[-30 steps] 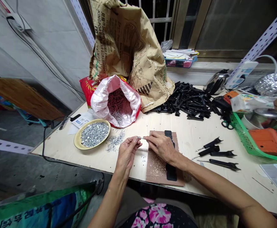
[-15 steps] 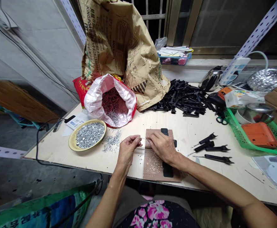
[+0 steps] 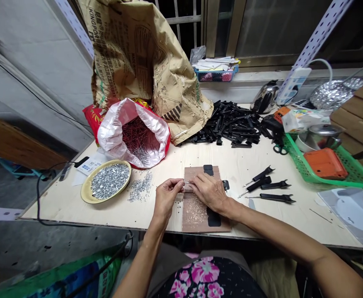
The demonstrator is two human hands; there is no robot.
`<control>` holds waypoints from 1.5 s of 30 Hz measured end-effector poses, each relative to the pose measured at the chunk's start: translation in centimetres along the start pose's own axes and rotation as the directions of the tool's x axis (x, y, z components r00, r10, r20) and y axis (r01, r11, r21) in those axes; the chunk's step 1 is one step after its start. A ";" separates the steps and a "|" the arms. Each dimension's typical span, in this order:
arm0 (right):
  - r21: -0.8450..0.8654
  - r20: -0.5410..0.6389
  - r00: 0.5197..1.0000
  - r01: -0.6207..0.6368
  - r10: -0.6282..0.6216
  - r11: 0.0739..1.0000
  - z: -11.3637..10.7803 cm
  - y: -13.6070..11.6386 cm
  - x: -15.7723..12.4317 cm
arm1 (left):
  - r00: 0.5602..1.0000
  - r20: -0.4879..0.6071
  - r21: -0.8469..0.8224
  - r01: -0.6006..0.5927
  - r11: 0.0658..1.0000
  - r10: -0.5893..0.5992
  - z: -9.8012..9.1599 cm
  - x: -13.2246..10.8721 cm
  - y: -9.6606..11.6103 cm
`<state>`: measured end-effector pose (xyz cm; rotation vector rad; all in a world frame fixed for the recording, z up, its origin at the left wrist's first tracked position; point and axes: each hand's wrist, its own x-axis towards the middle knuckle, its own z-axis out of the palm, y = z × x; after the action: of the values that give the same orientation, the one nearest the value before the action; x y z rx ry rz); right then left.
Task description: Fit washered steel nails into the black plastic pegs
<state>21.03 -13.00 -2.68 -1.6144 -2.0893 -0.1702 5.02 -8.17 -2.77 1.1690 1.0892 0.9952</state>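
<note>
Below the window: a pale wooden table (image 3: 197, 156) spreads across the view, the person seated at its near edge.
Sack: a tall brown paper sack (image 3: 131, 49) stands open at the back.
Bag: in front of it, a red bag (image 3: 113, 128) with its white lining turned out, holding thin reddish and silvery rods (image 3: 135, 134).
Basket: at the right, a green basket (image 3: 349, 182) carrying an orange case (image 3: 324, 163).
Pile: many black parts (image 3: 231, 122) heaped beside the sack.
Board: a brown board (image 3: 194, 213), dotted with pale crumbs, lies before the person.
Plate: a yellow plate (image 3: 100, 201) full of small metal rings (image 3: 110, 181), more scattered beside it.
Left hand: the left hand (image 3: 168, 196) pinches one end of a thin metal piece (image 3: 187, 182).
Right hand: the right hand (image 3: 209, 192), above the board, grips the other end.
Tools: four black-handled tools (image 3: 276, 198) — well right of the board.
Metal piece: between the two sets of fingertips — over the board's left edge.
</note>
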 end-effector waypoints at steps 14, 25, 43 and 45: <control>0.322 0.132 0.979 -0.188 0.153 0.928 -1.2 1.2 -1.3 | 0.997 0.063 -0.006 0.040 0.999 -0.039 1.8 -0.1 0.4; 0.314 0.171 0.972 -0.211 0.164 0.926 -2.4 3.9 -2.7 | 0.983 0.158 0.124 0.071 0.990 -0.090 2.9 -0.5 0.3; 0.233 0.220 0.858 0.417 -0.465 0.879 -1.9 9.4 -4.7 | 0.827 0.439 0.797 -0.539 0.273 0.351 3.5 -1.2 -7.2; 0.173 0.197 0.940 0.245 -0.277 0.954 -1.7 10.0 -4.0 | 0.828 0.436 0.804 -0.535 0.260 0.353 3.6 -1.2 -7.1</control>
<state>31.63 -14.20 -4.92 -1.3149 -2.4211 0.0763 8.52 -11.00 -9.48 2.5855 1.1998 0.6112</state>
